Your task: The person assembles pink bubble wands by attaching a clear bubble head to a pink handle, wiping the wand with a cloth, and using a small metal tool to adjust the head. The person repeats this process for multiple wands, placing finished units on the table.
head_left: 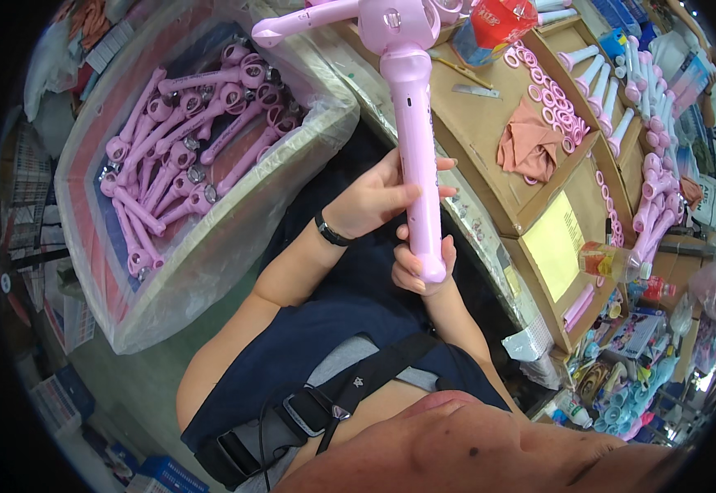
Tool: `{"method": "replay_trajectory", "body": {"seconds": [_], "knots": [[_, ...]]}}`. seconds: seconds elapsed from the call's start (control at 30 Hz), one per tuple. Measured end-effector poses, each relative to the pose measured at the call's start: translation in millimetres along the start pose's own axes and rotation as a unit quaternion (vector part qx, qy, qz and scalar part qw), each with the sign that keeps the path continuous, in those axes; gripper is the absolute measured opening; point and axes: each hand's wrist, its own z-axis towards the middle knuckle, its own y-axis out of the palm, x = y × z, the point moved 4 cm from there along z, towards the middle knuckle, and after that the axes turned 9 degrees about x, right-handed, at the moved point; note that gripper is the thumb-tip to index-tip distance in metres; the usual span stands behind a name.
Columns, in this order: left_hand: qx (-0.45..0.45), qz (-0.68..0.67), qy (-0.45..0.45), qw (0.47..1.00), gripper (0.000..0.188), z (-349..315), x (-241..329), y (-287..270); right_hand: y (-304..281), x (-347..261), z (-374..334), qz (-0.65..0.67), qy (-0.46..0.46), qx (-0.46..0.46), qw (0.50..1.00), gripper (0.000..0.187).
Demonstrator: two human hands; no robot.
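Note:
Upright before me is a pink plastic toy wand (414, 123) with a long handle and a round, open-worked head at the upper edge. My left hand (368, 200), with a black band at the wrist, pinches the handle around its lower middle, thumb across the front. Around the rounded bottom end curl the fingers of my right hand (408, 269), so both hands are closed on it. Beside the wand's head, another pink handle (308, 21) sticks out to the left; whether it is joined to that head I cannot tell.
At left, a big plastic-lined bin (210, 255) holds many pink wands (185, 140). A cardboard tray (477, 185) at right has pink rings (551, 99), an orange cloth (530, 141) and a thin yellow tool (463, 72). Further right are yellow paper (557, 242) and a clear bottle (612, 261).

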Motion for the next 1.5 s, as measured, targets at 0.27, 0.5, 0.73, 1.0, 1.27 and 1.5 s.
{"method": "replay_trajectory", "body": {"seconds": [0.27, 0.5, 0.73, 1.0, 1.27, 1.5], "knots": [[-0.041, 0.085, 0.032, 0.995, 0.089, -2, -11, -5, -6, 7, -2, 0.061, 0.008, -0.069, 0.996, 0.068], [0.054, 0.028, 0.118, 0.991, 0.070, 9, 5, -23, -15, -7, -4, -0.386, 0.013, 0.197, 0.901, 0.056], [0.177, 0.092, 0.086, 0.976, 0.049, 3, -3, -34, -30, 5, -2, -0.521, 0.012, 0.271, 0.810, 0.046], [0.160, 0.102, 0.101, 0.977, 0.042, 2, -22, -39, -32, 4, 2, -0.693, -0.113, 0.378, 0.603, 0.047], [0.115, 0.003, 0.219, 0.969, 0.085, 24, 27, -37, -21, 14, -13, -0.688, -0.114, 0.403, 0.593, 0.045], [0.111, -0.031, 0.148, 0.982, 0.065, 48, 31, -35, 40, -54, -36, -0.542, -0.199, 0.383, 0.721, 0.050]]}}
